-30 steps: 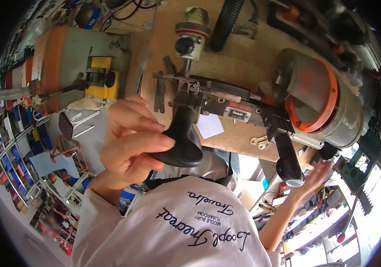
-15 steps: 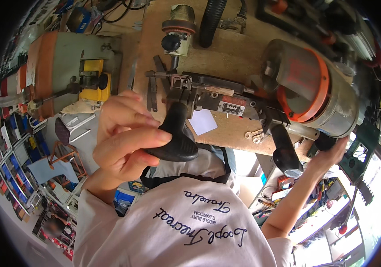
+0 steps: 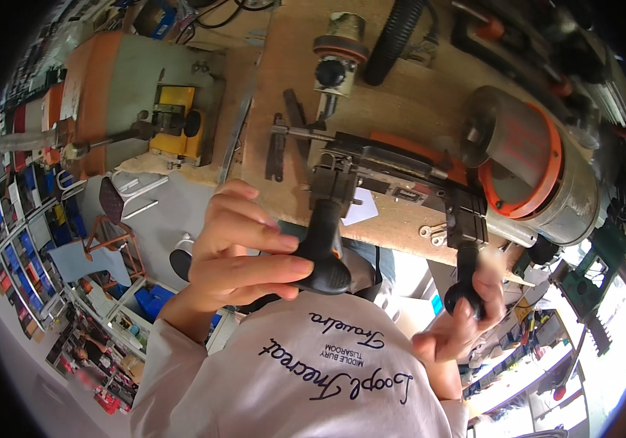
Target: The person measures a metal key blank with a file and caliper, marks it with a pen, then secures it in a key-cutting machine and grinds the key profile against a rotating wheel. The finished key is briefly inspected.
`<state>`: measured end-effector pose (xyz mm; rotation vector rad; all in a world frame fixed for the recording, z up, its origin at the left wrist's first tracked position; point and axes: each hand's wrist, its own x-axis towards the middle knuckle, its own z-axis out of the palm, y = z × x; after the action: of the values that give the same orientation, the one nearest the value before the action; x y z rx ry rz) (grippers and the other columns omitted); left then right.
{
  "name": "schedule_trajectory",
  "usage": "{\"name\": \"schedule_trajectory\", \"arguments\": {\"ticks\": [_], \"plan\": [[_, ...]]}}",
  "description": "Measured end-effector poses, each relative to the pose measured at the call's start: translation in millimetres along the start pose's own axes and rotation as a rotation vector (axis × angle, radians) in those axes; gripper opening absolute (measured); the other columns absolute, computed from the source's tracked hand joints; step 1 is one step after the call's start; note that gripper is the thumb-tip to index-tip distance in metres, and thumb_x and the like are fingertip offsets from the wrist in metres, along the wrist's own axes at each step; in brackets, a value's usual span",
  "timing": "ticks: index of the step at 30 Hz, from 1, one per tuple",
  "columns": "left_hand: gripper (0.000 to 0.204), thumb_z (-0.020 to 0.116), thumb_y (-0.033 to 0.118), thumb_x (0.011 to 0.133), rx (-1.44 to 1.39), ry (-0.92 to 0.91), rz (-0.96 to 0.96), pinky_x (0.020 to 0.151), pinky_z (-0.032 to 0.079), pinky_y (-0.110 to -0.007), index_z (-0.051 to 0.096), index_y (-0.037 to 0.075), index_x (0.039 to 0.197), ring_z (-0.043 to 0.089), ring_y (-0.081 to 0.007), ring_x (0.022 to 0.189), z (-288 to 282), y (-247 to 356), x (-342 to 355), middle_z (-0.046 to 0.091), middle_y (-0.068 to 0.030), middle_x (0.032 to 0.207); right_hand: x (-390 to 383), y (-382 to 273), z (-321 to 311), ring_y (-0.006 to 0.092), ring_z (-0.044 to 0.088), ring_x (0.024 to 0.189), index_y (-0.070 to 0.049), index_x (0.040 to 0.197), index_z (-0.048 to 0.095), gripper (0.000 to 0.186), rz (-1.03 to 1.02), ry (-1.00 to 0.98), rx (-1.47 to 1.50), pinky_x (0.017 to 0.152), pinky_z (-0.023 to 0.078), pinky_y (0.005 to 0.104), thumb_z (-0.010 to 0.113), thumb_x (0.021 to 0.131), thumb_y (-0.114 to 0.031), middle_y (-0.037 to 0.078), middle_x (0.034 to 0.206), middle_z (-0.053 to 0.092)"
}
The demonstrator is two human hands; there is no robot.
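Observation:
A bench machine with a dark metal carriage [image 3: 393, 179] stands on the wooden bench, with two black handles pointing toward me. My left hand [image 3: 243, 252] pinches the left black handle [image 3: 325, 252] between thumb and fingertips. Around the right black handle [image 3: 466, 288] my right hand [image 3: 477, 314] is curled, its fingers partly blurred. Beyond the carriage's left end rises a small post with a black knob [image 3: 330, 71]. At the right lies a grey motor-like drum with an orange ring [image 3: 547, 157].
Dark metal bars [image 3: 275, 150] lie on the bench left of the carriage. Small ring-ended metal pieces [image 3: 433, 233] sit by its front edge. A second machine with a yellow part [image 3: 181, 146] stands at the left. A black corrugated hose [image 3: 395, 44] runs at the back.
My right hand has moved left from beside the drum onto the right handle. My left hand stays at its handle, and the carriage appears tilted differently. The whole view has shifted.

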<state>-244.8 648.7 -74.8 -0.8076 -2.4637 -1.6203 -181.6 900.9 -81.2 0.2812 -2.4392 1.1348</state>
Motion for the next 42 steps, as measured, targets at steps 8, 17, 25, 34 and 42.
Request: {"name": "schedule_trajectory", "arguments": {"ticks": [8,17,25,34,42], "plan": [[0.02,0.069,0.017,0.066,0.001,0.012,-0.142,0.063,0.041,-0.032,0.063,0.007,0.082,0.051,-0.018,0.059,-4,-23,27,0.054,-0.004,0.077,-15,-24,31,0.0229,0.048,0.072,0.0,0.091,0.049,0.02,0.146,0.05,-0.035,0.082,0.039,0.0401,0.045,0.086,-0.018,0.01,0.078,0.047],[0.026,0.071,0.019,0.054,0.405,-0.222,0.305,0.055,0.033,-0.028,0.055,0.009,0.073,0.045,-0.0159,0.061,6,-39,36,0.046,0.0012,0.067,-46,-43,58,0.028,0.046,0.101,0.001,0.106,0.044,0.031,0.185,0.479,-0.501,0.086,0.037,0.0384,0.047,0.087,-0.023,0.018,0.109,0.047],[0.017,0.065,0.014,0.064,0.479,-0.502,0.444,0.064,0.032,-0.034,0.051,0.007,0.068,0.045,-0.0208,0.065,2,-30,60,0.047,-0.0022,0.066,-38,-97,139,0.0248,0.054,0.077,-0.014,0.129,0.024,0.063,0.79,0.411,1.609,0.071,0.041,0.0315,0.06,0.079,-0.029,0.017,0.087,0.053],[0.018,0.065,0.013,0.066,0.412,-0.501,0.494,0.065,0.032,-0.032,0.047,0.008,0.065,0.044,-0.0182,0.063,-1,-35,60,0.045,-0.0009,0.063,-20,-75,97,0.0213,0.05,0.057,-0.01,0.094,0.052,0.033,0.366,-0.335,-0.041,0.052,0.04,0.0266,0.061,0.064,-0.001,0.007,0.074,0.053],[0.012,0.065,0.002,0.066,0.077,-0.432,0.2,0.057,0.04,-0.031,0.056,0.0,0.074,0.051,-0.023,0.062,9,-5,80,0.053,-0.0089,0.07,-46,-84,36,0.0186,0.053,0.069,-0.004,0.098,0.055,0.026,0.423,0.313,-0.191,0.058,0.041,0.0275,0.059,0.074,-0.012,0.012,0.081,0.056]]}}
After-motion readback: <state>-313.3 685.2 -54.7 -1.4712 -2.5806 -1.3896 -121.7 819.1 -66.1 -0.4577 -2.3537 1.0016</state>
